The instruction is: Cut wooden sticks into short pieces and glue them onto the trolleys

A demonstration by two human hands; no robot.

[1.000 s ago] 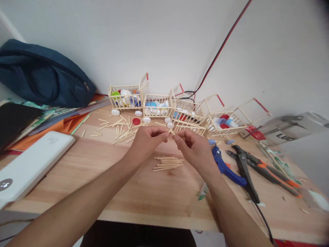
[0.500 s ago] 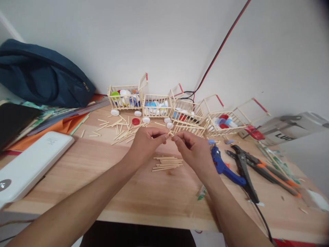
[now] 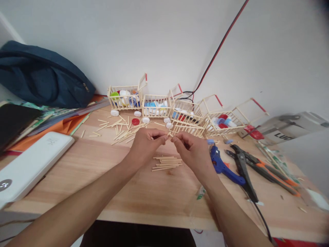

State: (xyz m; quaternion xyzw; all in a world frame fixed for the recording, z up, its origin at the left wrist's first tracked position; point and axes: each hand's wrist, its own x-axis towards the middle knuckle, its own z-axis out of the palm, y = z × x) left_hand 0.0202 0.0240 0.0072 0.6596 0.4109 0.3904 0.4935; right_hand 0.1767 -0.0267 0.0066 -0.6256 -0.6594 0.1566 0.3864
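Note:
My left hand is closed in a pinch, its fingertips almost meeting those of my right hand. A short wooden stick shows between the two pinches, partly covered by the fingers. Right behind my right hand is a ladder-like panel of sticks; whether the hand touches it I cannot tell. Below the hands, a small pile of cut sticks lies on the wooden table. Many loose sticks are scattered left of the hands, around a red bottle cap.
Several miniature stick carts filled with bottle caps line the wall. At right lie a blue glue gun, black cutters and orange-handled pliers. A white power bank and a dark blue bag occupy the left.
Both hands keep nearly the same pinched pose over the table. The view has shifted very slightly; nothing else visibly moved.

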